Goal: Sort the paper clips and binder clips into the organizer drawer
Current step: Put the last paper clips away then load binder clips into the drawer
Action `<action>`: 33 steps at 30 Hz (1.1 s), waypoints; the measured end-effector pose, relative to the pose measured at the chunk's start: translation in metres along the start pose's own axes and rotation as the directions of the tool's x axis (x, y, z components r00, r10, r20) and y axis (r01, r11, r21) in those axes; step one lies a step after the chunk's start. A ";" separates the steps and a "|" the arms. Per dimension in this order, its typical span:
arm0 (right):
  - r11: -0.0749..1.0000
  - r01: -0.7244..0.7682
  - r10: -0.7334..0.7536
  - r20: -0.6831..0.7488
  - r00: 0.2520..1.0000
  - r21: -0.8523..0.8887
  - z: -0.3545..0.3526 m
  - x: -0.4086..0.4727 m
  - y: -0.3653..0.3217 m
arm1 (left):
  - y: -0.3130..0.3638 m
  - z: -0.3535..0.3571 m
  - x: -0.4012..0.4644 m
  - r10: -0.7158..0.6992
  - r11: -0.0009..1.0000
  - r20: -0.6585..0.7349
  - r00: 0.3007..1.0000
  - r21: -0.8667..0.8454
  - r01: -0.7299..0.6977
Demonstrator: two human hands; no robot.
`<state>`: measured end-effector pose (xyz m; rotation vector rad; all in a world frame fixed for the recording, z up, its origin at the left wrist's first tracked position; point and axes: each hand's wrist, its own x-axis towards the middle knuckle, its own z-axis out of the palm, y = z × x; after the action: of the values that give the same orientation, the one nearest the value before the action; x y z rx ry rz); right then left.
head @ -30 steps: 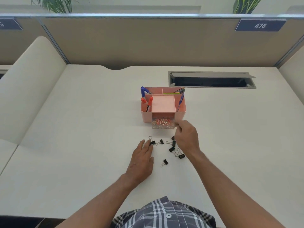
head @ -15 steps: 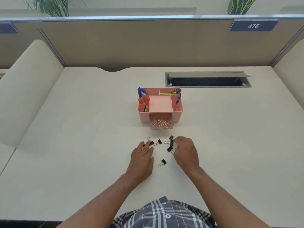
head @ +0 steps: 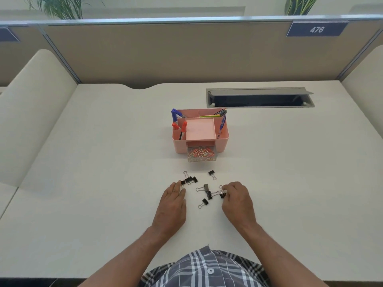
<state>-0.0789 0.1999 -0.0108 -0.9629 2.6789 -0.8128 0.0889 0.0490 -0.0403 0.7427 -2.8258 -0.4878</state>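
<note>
A pink desk organizer (head: 200, 131) stands on the cream desk (head: 103, 162), and its clear drawer (head: 202, 155) is pulled out toward the person, holding a heap of coloured paper clips (head: 200, 152). The organizer's upper compartments carry red-capped markers (head: 179, 126) on its left side, a blue marker (head: 176, 114) at its back left corner, a yellow pencil (head: 210, 116) across its back and a blue pen (head: 222, 124) on its right side. In front of the drawer, black binder clips lie scattered on the desk: one lone clip (head: 211, 174) nearest the drawer, a small cluster (head: 190, 180) in front of the organizer's left side, a crossed pair (head: 207, 191) nearer the person, and a single clip (head: 204, 203) nearest the person's body. The left hand (head: 173, 206) rests flat on the desk with its fingers straight and together, the fingertips (head: 179, 186) touching a clip at the edge of the cluster. The right hand (head: 238, 200) is in front of the organizer's right side, its fingers curled and pinching a binder clip (head: 222, 193) just beside the crossed pair. Behind the organizer a grey cable hatch (head: 259, 97) is set into the desk, and a partition behind it bears a blue plate (head: 317, 29) reading 476.
</note>
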 end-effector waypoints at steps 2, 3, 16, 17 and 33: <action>1.000 0.014 -0.014 0.041 0.999 -0.008 0.001 -0.006 0.003 | -0.002 0.002 -0.005 0.009 1.000 -0.008 1.000 0.019 -0.009; 1.000 0.020 -0.019 0.072 0.997 -0.013 0.003 -0.008 0.004 | -0.002 0.003 -0.006 0.012 1.000 -0.012 1.000 0.026 -0.011; 0.993 0.119 -0.116 0.206 0.972 -0.004 0.005 0.003 -0.009 | 0.004 -0.006 -0.002 0.042 0.996 -0.072 0.997 -0.080 -0.047; 0.996 0.082 -0.088 0.195 0.977 0.039 0.004 0.008 -0.010 | 0.004 -0.010 0.003 0.033 0.995 -0.090 0.995 -0.095 -0.041; 0.890 -0.153 0.018 0.302 0.953 0.430 -0.035 0.130 -0.019 | -0.024 -0.049 0.135 -0.342 0.699 0.204 0.917 -0.597 0.393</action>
<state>-0.1809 0.1203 0.0306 -0.7690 2.1288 -1.1092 -0.0038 -0.0515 0.0089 1.1358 -2.2938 -1.4657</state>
